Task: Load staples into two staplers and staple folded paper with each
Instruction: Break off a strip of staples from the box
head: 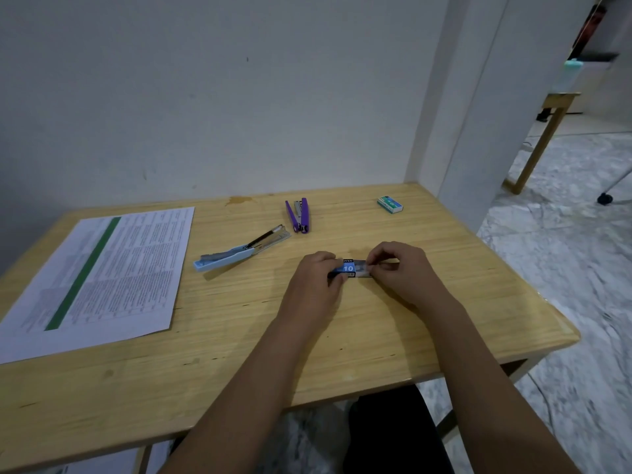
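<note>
A small blue staple box (349, 268) marked "10" lies on the wooden table (239, 336), held at both ends. My left hand (316, 285) grips its left end. My right hand (400, 265) pinches its right end, where the inner tray seems to stick out. A light blue stapler (236, 253) lies opened flat to the left, its metal staple channel exposed. A purple stapler (298, 215) lies open behind it. A printed sheet of paper (102, 278) with a green stripe lies flat at the left.
A green staple box (390, 204) sits near the table's far right corner. A white wall runs along the table's far edge. The table's right edge drops to a marble floor; another table's leg (540, 145) stands beyond.
</note>
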`<state>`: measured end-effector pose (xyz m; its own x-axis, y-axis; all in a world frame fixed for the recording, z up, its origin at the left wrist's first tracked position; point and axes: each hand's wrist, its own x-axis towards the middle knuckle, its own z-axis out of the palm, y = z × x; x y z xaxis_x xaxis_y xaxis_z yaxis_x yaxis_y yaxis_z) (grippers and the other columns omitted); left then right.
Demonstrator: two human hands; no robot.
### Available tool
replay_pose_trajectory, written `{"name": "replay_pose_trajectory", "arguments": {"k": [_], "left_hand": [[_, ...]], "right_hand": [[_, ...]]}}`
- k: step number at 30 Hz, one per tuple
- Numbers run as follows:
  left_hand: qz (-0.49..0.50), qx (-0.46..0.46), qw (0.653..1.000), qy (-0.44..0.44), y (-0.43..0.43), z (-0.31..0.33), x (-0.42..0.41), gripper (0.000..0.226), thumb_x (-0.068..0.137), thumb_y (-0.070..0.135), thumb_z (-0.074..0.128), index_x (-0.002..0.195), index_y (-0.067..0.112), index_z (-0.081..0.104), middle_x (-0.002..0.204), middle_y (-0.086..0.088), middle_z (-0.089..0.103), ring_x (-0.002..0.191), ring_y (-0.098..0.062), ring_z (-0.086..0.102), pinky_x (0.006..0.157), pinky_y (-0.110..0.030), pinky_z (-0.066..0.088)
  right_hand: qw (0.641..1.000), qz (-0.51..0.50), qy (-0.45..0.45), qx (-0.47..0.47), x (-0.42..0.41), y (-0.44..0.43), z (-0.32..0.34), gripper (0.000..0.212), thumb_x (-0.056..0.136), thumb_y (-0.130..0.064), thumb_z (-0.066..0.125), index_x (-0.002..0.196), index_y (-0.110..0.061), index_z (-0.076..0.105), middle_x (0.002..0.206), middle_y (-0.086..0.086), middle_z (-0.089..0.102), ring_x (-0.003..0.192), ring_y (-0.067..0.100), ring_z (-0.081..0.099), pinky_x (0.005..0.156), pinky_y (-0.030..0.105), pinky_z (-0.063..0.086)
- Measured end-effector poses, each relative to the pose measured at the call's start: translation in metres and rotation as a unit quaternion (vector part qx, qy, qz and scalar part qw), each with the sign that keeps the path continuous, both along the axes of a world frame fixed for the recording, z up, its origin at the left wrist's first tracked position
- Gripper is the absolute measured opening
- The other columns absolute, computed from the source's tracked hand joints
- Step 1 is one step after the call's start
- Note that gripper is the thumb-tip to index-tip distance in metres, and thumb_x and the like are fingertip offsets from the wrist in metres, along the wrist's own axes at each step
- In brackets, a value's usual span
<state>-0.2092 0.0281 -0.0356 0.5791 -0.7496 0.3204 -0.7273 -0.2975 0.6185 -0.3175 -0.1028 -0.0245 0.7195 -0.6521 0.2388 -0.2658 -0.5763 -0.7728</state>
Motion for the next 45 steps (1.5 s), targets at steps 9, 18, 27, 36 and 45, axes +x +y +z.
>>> {"name": "replay_pose_trajectory", "arguments": {"k": [9,18,27,36,45], "left_hand": [[-0.015,0.0,0.999,0.031,0.0,0.005,0.004,0.032,0.088,0.016,0.06,0.119,0.011,0.063,0.122,-0.002,0.06,0.113,-0.016,0.049,0.09,-0.019,0.033],[-0.018,-0.006,0.999,0.042,0.001,0.005,0.005,0.032,0.088,0.015,0.061,0.119,0.009,0.063,0.121,-0.004,0.06,0.112,-0.017,0.05,0.092,-0.022,0.036],[-0.017,0.001,0.999,0.043,0.0,0.004,0.005,0.033,0.089,0.017,0.059,0.122,0.011,0.061,0.123,-0.002,0.058,0.114,-0.015,0.047,0.088,-0.018,0.03],[-0.018,-0.006,0.999,0.044,0.0,0.004,0.005,0.034,0.089,0.017,0.06,0.122,0.011,0.061,0.12,-0.002,0.059,0.112,-0.015,0.048,0.087,-0.019,0.032],[-0.023,-0.004,0.999,0.045,0.0,0.004,0.006,0.034,0.089,0.016,0.06,0.122,0.01,0.061,0.121,-0.002,0.059,0.112,-0.015,0.048,0.088,-0.018,0.032]], "right_hand": [[0.998,0.007,0.055,0.016,0.008,0.0,0.009,0.01,0.077,-0.013,0.073,0.073,-0.022,0.07,0.086,-0.006,0.062,0.085,0.006,0.057,0.073,0.018,0.045],[0.983,0.041,0.165,-0.066,0.008,-0.003,0.015,0.019,0.09,-0.012,0.054,0.077,-0.025,0.054,0.096,-0.004,0.053,0.094,0.015,0.052,0.079,0.024,0.04],[0.992,0.034,0.105,-0.069,0.003,-0.001,0.017,0.026,0.085,-0.007,0.059,0.072,-0.028,0.055,0.085,-0.008,0.061,0.091,0.012,0.059,0.076,0.025,0.047],[0.996,0.015,0.045,-0.073,-0.003,0.003,0.008,0.025,0.08,-0.002,0.064,0.08,-0.026,0.068,0.083,-0.013,0.065,0.084,0.004,0.06,0.073,0.02,0.047],[0.994,-0.059,-0.052,-0.076,-0.006,0.006,0.004,0.018,0.083,-0.003,0.063,0.09,-0.019,0.068,0.086,-0.011,0.065,0.083,-0.004,0.059,0.066,0.004,0.043]]}}
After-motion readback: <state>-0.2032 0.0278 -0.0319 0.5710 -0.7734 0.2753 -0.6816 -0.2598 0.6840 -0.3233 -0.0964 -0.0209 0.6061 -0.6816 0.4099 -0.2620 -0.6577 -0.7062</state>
